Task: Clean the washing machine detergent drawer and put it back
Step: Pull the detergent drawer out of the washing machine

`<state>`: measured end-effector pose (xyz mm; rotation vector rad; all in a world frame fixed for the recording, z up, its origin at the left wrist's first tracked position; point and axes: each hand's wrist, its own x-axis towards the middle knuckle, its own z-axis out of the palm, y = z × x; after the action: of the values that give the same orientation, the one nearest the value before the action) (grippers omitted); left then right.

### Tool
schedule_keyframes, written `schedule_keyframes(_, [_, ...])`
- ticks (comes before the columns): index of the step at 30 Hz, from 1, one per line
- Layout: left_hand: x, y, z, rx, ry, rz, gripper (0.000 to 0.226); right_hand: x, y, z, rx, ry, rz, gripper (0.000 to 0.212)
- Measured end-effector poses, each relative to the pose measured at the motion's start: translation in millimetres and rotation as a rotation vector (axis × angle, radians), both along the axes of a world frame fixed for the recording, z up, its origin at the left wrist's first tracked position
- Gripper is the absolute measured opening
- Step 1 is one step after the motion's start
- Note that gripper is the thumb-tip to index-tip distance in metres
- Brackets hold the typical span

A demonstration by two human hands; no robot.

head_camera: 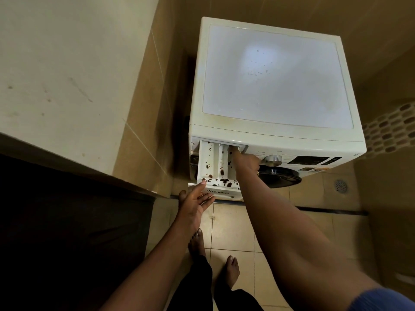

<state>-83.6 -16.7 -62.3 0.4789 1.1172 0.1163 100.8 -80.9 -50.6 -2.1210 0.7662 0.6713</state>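
— Both hands on the drawer (pixel 212 162)?
— Yes. It's pulled out of the washer (pixel 276 75), stained. My left hand (pixel 195 198) lies open against its front. My right hand (pixel 246 162) reaches into the back, grip hidden. I'm removing it, I reckon: next, press down there and slide it free.

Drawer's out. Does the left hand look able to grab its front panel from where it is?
Probably yes. The left hand lies open against the front of the drawer, nothing between them, and the right hand reaches into the drawer's back corner, clear of it.
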Motion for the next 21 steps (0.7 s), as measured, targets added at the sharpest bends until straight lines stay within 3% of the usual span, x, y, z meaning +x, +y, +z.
schedule_keyframes(3, [3.6, 3.8, 2.4, -0.039, -0.027, 0.008, 0.098, -2.2, -1.5, -3.2, -0.006, -0.031, 0.046, 0.086])
schedule_keyframes(7, [3.5, 10.2, 3.6, -0.064, -0.070, -0.023, 0.097, -1.7, -2.3, -4.6, -0.041, -0.082, 0.129, 0.050])
schedule_keyframes(11, [2.2, 11.7, 3.8, -0.081, -0.107, -0.019, 0.105, -1.7, 2.5, -1.9, 0.024, -0.101, 0.061, 0.046])
schedule_keyframes(16, [-2.9, 8.5, 0.9, -0.073, -0.116, -0.028, 0.079, -6.4, 7.2, -1.7, 0.040, -0.129, -0.013, 0.044])
schedule_keyframes(21, [-18.2, 1.1, 3.4, -0.052, -0.096, -0.059, 0.051, -20.1, 0.0, -0.4, 0.027, -0.118, -0.020, 0.056])
